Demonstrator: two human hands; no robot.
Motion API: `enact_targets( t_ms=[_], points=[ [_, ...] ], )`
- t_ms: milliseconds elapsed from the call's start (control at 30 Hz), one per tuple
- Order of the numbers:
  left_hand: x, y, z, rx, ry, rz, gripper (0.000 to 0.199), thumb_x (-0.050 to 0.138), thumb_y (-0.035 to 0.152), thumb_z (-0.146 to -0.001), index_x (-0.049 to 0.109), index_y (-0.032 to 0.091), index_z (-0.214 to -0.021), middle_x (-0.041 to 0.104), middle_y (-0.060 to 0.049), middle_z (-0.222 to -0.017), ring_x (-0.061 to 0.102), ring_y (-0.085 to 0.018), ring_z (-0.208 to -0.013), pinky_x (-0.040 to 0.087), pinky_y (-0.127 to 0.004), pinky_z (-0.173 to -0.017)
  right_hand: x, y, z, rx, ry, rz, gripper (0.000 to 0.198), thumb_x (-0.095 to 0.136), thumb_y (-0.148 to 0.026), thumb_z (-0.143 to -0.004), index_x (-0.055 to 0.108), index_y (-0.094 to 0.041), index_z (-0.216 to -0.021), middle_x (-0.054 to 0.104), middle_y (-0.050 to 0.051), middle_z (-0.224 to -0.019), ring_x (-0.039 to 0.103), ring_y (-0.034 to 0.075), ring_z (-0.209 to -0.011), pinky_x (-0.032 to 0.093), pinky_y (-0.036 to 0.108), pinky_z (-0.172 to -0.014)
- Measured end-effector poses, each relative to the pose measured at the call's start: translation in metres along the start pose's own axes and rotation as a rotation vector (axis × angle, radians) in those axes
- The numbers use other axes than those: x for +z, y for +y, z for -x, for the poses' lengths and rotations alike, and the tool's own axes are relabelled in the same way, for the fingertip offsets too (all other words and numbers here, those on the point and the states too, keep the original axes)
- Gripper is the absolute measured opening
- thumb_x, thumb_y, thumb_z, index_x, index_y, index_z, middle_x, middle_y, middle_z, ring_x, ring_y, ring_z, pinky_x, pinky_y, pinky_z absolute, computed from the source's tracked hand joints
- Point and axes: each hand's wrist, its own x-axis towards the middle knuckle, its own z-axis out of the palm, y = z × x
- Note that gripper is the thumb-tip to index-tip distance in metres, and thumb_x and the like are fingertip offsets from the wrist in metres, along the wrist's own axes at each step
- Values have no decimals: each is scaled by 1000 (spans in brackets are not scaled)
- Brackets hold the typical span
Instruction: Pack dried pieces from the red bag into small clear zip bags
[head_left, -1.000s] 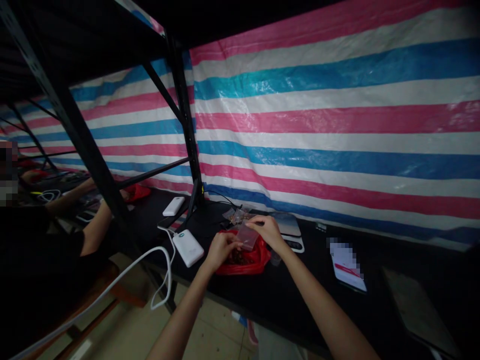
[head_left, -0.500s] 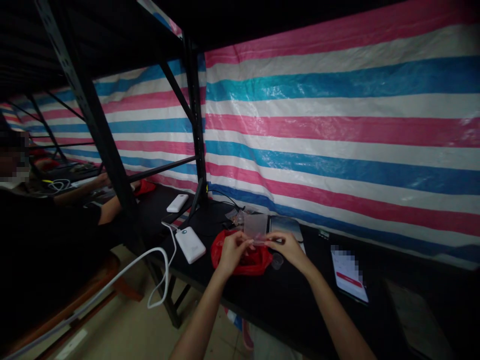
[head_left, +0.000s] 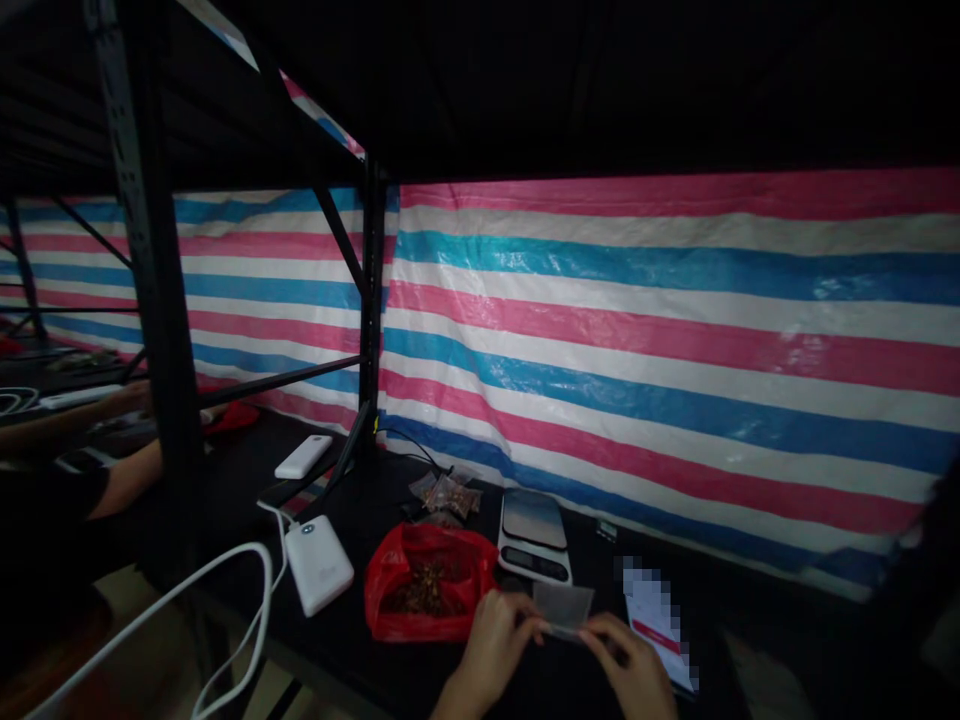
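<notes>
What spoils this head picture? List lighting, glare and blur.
Head view: dim overall, the table nearly black; glare streaks on the striped tarp; the rack post bows from lens distortion; a pixelated patch hides the phone; both hands look soft around the clear bag.

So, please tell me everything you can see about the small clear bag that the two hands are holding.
The small clear bag is a flat pouch of thin, see-through plastic, slightly cloudy, and it looks empty. It stands nearly upright above the black table, in front of the scale and to the right of the red bag. The left hand pinches its lower left edge and the right hand its lower right edge. Nothing else touches it. Whether its top is sealed cannot be told.
</notes>
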Motion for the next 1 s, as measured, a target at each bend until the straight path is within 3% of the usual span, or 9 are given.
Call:
enact_targets(
  t_ms=[133,267,500,700,867,1000],
  points=[
    [11,-19,17,-4,21,-39,22,44,14,-79,65,17,-71,65,-2,-80,56,-15,-83,36,-23,-76,16,-3,17,13,27,104,24,50,-44,-75,64,-26,-69,65,-4,-69,57,10,-53,45,16,-53],
    [12,-21,24,-4,-12,0,25,39,5,-75,61,16,-75,63,-1,-75,56,-14,-75,37,-22,-70,14,-15,23,-15,9,114,19,47,-36,-78,63,-26,-74,65,-4,-74,58,10,-58,46,16,-57],
    [2,-5,23,-18,-60,52,21,44,16,-76,64,16,-83,64,-3,-82,56,-15,-76,39,-23,-70,14,-11,20,37,-110,43,15,52,-30,-72,65,-25,-80,66,0,-77,58,15,-59,47,22,-59],
    [6,-9,21,-83,-103,96,17,53,22,-74,66,15,-81,66,-2,-70,56,-13,-64,39,-21,-64,15,-10,23,-20,-74,-5,20,49,-34,-75,67,-24,-76,67,5,-84,61,21,-83,47,28,-76],
    [11,-17,23,-63,-69,9,14,59,23,-69,68,20,-79,66,0,-79,55,-15,-78,38,-22,-72,16,-20,23,-73,-165,-8,25,44,-38,-80,61,-23,-70,63,3,-74,60,19,-73,45,24,-64],
    [14,-18,24,-94,-119,9,13,55,23,-73,65,14,-71,61,-1,-71,53,-12,-70,37,-19,-62,23,-18,24,-100,-205,-16,28,40,-37,-82,58,-22,-68,60,1,-68,58,16,-65,44,22,-60]
  ],
)
